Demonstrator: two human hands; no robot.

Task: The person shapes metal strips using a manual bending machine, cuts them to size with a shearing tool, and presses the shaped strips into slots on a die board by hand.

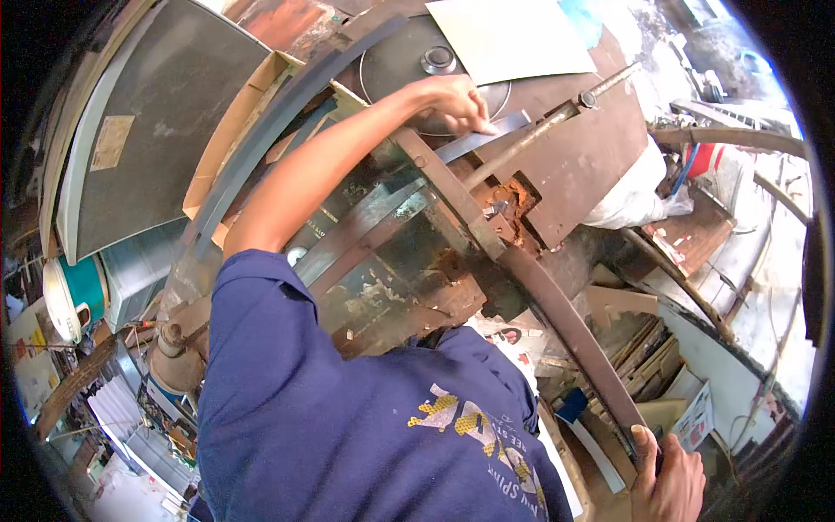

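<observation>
- Left hand (454, 103) was stretched far forward on a nearly straight bare arm, fingers curled down.
- Right hand (668, 483) was low, fingers closed in a grip.

cluttered workshop — rusty bench (600, 148) | white sheet (509, 35) | daylight

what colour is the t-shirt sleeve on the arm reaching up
Dark blue, seen best in the head view: sleeve.

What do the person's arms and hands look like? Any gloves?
No gloves: the left hand and right hand are bare, with no watch showing. A short dark blue sleeve covers the left upper arm, part of a T-shirt with yellow and white print. The right arm is out of view.
</observation>
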